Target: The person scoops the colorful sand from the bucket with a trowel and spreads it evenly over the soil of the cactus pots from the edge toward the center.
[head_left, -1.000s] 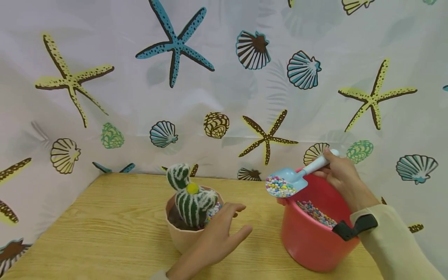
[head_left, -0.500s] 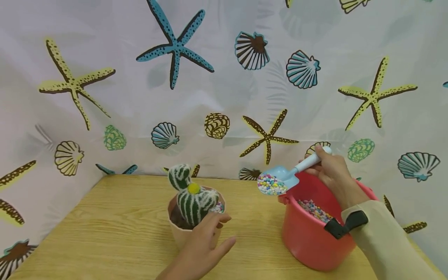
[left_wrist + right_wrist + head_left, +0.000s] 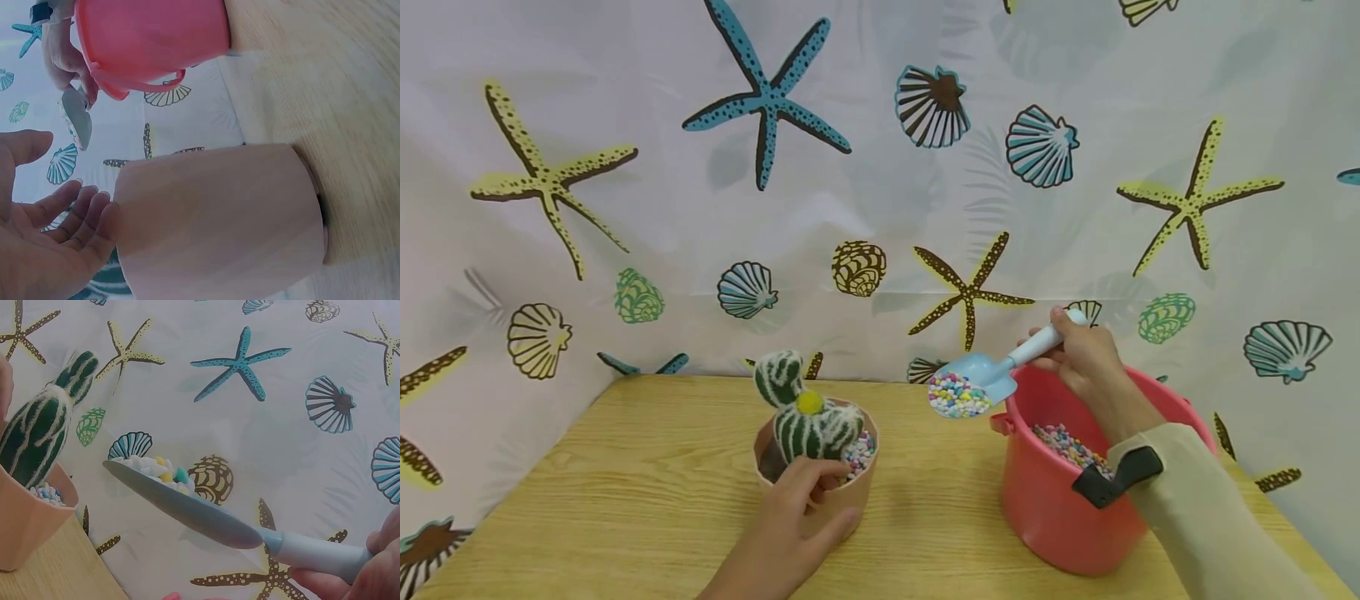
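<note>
My right hand (image 3: 1088,367) grips the white handle of a light blue toy shovel (image 3: 997,385), raised just left of the red bucket's rim. Small multicoloured pebbles (image 3: 957,397) are heaped on its blade, which is nearly level in the right wrist view. A green and white knitted cactus (image 3: 805,427) with a yellow bobble stands in a peach pot (image 3: 861,490). Some pebbles (image 3: 862,451) lie in the pot's right side. At the pot's near side is my left hand (image 3: 782,521), fingers loosely bent by the rim; whether they touch it I cannot tell.
The red bucket (image 3: 1060,525), part filled with similar pebbles (image 3: 1070,446), stands at the right on the wooden table (image 3: 625,492). Behind the table hangs a white cloth (image 3: 850,200) printed with starfish and shells.
My right hand has carried the loaded shovel left, from over the bucket's rim towards the pot. My left hand has drawn back left and down along the pot, uncovering more of its pebbles.
</note>
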The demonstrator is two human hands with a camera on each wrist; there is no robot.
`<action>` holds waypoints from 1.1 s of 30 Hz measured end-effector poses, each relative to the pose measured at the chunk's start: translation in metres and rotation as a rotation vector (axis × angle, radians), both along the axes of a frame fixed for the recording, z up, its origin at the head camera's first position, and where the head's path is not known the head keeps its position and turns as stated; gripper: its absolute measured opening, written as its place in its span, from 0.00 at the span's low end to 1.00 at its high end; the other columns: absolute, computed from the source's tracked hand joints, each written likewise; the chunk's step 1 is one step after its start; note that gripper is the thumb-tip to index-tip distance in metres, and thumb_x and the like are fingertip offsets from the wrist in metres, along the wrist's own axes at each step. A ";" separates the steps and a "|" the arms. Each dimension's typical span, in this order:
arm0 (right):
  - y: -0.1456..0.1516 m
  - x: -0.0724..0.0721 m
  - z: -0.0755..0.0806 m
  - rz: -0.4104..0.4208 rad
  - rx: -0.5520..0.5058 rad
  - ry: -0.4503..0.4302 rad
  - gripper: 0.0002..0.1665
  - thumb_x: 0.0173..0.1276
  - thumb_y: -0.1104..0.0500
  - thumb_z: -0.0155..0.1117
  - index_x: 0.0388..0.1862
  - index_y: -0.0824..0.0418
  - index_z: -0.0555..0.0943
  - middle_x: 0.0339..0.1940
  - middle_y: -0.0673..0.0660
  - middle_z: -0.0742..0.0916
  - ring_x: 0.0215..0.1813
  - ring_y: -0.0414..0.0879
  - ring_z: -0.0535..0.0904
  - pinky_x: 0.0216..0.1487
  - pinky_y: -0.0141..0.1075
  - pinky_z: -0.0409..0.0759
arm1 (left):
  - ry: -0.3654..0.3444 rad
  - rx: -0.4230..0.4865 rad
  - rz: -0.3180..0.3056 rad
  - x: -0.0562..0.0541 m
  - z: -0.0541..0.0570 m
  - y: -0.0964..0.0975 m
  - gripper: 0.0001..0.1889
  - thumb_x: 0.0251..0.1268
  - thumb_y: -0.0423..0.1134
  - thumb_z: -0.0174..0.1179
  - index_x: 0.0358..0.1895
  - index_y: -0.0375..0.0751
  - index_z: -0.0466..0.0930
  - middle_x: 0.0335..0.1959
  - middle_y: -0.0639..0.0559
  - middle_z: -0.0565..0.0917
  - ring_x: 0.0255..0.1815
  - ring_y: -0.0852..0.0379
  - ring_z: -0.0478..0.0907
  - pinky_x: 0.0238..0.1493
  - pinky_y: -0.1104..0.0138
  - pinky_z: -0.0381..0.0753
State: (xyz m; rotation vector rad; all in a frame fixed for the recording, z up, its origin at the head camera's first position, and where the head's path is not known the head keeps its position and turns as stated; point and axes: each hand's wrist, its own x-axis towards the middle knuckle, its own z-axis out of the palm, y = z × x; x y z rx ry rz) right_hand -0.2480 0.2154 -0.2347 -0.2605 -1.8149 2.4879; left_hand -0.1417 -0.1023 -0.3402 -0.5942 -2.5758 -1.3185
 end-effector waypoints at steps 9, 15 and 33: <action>-0.012 -0.001 -0.002 -0.007 0.037 -0.015 0.32 0.76 0.52 0.43 0.72 0.67 0.54 0.42 0.58 0.79 0.29 0.41 0.85 0.34 0.35 0.85 | 0.008 -0.002 0.077 -0.002 -0.002 -0.017 0.16 0.62 0.42 0.64 0.50 0.43 0.76 0.40 0.54 0.74 0.39 0.63 0.70 0.38 0.71 0.75; -0.018 -0.001 -0.002 0.002 0.010 -0.002 0.31 0.76 0.53 0.43 0.70 0.67 0.55 0.35 0.56 0.81 0.27 0.42 0.85 0.32 0.37 0.85 | 0.065 -0.018 0.139 -0.007 -0.006 -0.028 0.16 0.61 0.38 0.65 0.50 0.41 0.76 0.38 0.53 0.73 0.36 0.64 0.68 0.33 0.71 0.73; -0.038 0.001 -0.004 0.018 0.009 -0.027 0.29 0.77 0.54 0.42 0.71 0.66 0.55 0.58 0.67 0.73 0.30 0.43 0.84 0.42 0.40 0.84 | 0.080 -0.075 0.238 -0.033 -0.015 -0.057 0.24 0.61 0.45 0.64 0.55 0.34 0.71 0.52 0.38 0.68 0.49 0.45 0.70 0.41 0.59 0.76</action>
